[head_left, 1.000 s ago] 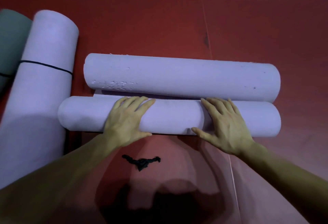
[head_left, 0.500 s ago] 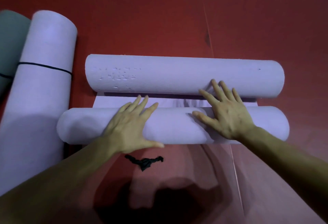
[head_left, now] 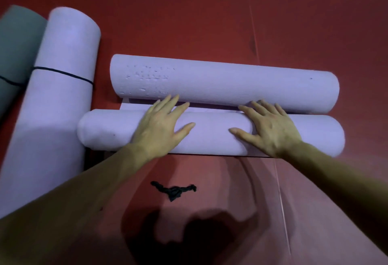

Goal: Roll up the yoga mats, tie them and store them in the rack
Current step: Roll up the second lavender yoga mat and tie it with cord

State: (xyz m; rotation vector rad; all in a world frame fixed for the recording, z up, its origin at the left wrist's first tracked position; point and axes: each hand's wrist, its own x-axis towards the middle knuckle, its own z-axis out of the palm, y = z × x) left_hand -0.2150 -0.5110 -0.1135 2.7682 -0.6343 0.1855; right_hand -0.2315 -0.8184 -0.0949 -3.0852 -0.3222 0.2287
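A lilac yoga mat lies across the red floor, rolled in from both ends. Its near roll [head_left: 210, 134] sits close to me and its far roll [head_left: 222, 83] just behind, with a thin flat strip between them. My left hand [head_left: 161, 126] presses flat on the near roll, its fingers spread and reaching onto the strip. My right hand [head_left: 270, 128] also presses flat on the near roll, fingertips at the foot of the far roll. A crumpled black tie [head_left: 174, 191] lies on the floor in front of the near roll.
At the left lies a lilac rolled mat [head_left: 54, 100] bound with a black string, lengthwise toward me. A grey rolled mat [head_left: 14, 46] rests beside it at the far left. Red floor [head_left: 231, 12] spreads behind and to the right.
Both hands have slid forward over the near roll, turning it toward the far roll. The flat strip between the rolls is narrower than half a second ago.
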